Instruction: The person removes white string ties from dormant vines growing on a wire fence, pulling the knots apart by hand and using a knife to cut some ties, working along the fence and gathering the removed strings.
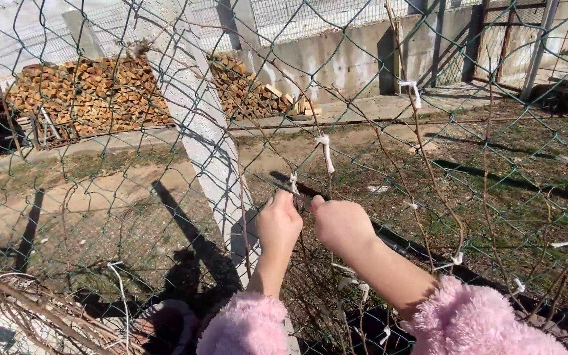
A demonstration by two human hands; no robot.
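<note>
My left hand (pixel 277 225) and my right hand (pixel 340 225) are raised side by side against a green chain-link fence (pixel 133 190). Both are closed, pinching a thin bare vine branch (pixel 277 186) and a short white tie strip (pixel 292 182) where the branch meets the wire. Fluffy pink sleeves (pixel 481 322) cover both forearms. Another white tie (pixel 325 151) hangs knotted just above and to the right of my hands. Exactly what each finger grips is hidden behind the knuckles.
A leaning concrete post (pixel 195 125) stands behind the fence, left of my hands. Stacked firewood (pixel 90 95) lies beyond, before a concrete wall (pixel 336 59). More white ties (pixel 414 92) mark branches to the right. Cut twigs (pixel 27 309) pile at lower left.
</note>
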